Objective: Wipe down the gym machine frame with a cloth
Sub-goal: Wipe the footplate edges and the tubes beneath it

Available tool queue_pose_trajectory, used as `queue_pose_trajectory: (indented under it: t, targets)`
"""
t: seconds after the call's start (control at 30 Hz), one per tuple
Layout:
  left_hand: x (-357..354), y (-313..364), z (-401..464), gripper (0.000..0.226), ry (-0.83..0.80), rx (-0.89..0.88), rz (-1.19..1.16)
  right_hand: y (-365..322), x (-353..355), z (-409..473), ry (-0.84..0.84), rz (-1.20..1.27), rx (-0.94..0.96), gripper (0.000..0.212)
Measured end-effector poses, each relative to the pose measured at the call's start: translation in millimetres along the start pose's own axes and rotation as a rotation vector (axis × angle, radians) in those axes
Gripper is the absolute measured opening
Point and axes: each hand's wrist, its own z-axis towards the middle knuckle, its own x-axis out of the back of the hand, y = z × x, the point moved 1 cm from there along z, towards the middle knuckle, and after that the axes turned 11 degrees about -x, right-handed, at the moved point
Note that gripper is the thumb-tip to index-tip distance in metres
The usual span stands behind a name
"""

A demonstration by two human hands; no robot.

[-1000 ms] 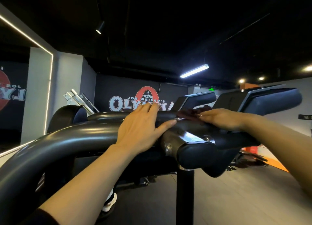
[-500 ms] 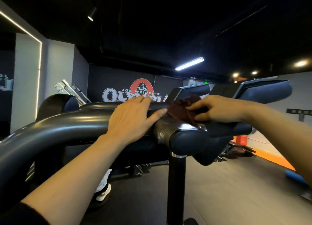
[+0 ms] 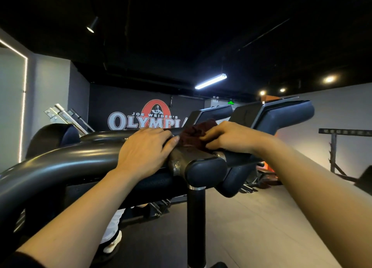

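from the head view, the frame (image 3: 66, 163) runs off the left edge, and the right hand's fingertips are buried in the cloth (image 3: 194, 134). the left hand (image 3: 144, 149) lies flat on the frame, fingers relaxed. the right hand (image 3: 231, 137) grips the bunched dark red cloth against the frame's joint, just beside the left thumb.

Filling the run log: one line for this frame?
step: wiping frame | left hand: flat on frame tube | right hand: grips cloth on joint | state: wipe underway
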Motion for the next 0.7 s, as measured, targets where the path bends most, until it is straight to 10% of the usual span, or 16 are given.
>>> queue_pose_trajectory:
  t: [0.23, 0.4, 0.7]
  targets:
    - [12.4, -10.7, -12.4, 0.038, 0.139, 0.022, -0.312, -10.2, 5.4, 5.0, 0.287, -0.005, -0.083, 0.032]
    - [13.5, -14.1, -12.2, 0.05, 0.209, -0.044, -0.37, -51.2, -0.3, -28.8, -0.035, 0.218, 0.199, 0.023]
    - [7.9, -9.0, -10.8, 0.042, 0.111, 0.026, -0.122, -60.0, -12.5, -9.7, 0.0, 0.047, 0.208, 0.024]
